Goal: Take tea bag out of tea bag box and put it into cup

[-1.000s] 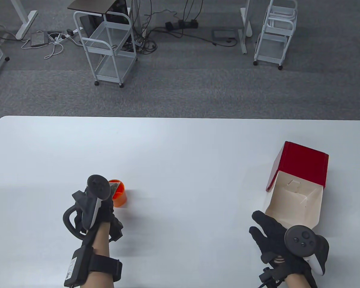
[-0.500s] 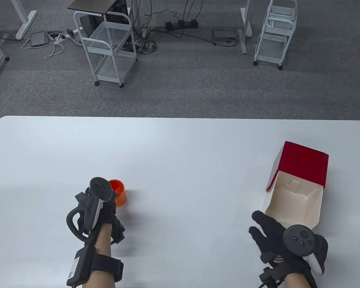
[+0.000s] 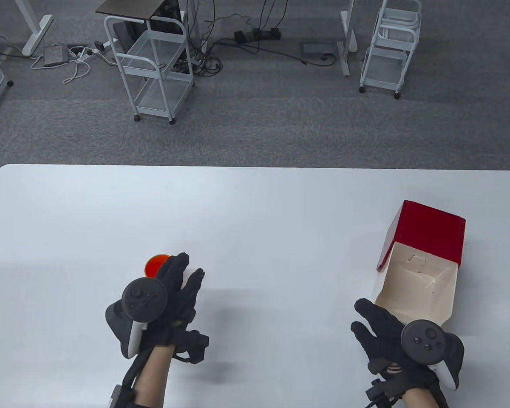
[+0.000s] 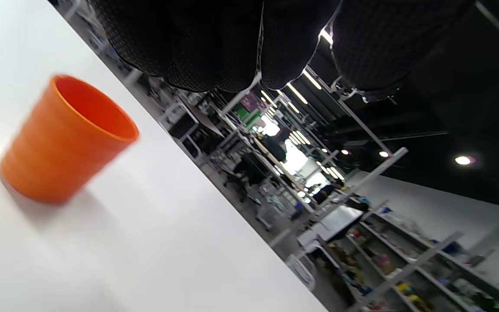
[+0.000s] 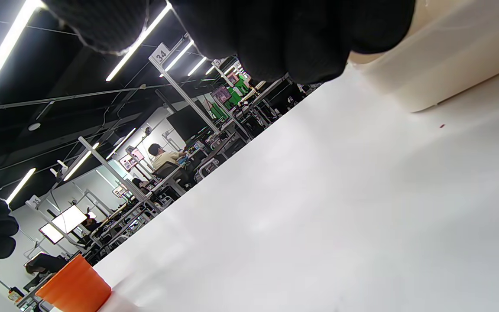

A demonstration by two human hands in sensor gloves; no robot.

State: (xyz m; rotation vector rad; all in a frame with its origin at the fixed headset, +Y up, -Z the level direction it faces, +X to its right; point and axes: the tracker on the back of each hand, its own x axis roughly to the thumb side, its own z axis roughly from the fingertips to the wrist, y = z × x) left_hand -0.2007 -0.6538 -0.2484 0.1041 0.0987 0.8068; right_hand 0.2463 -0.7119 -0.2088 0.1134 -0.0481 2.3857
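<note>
I see a white table (image 3: 255,212) standing on grey carpet, with white wire carts (image 3: 153,63) and floor cables (image 3: 221,46) beyond its far edge. The orange cup (image 3: 154,264) stands upright on the table's left half. My left hand (image 3: 170,293) is just beside the cup, on its near-right side, fingers extended and spread, holding nothing; in the left wrist view the fingertips (image 4: 215,47) hang above the table, apart from the cup (image 4: 65,138). I cannot tell from either view whether a tea bag lies inside the cup. The red tea bag box (image 3: 425,255) lies on the table's right half, its cream flap folded open toward me. My right hand (image 3: 391,340) rests at the flap's near edge, fingers loosely extended, gripping nothing. The box's visible interior shows cardboard only.
</note>
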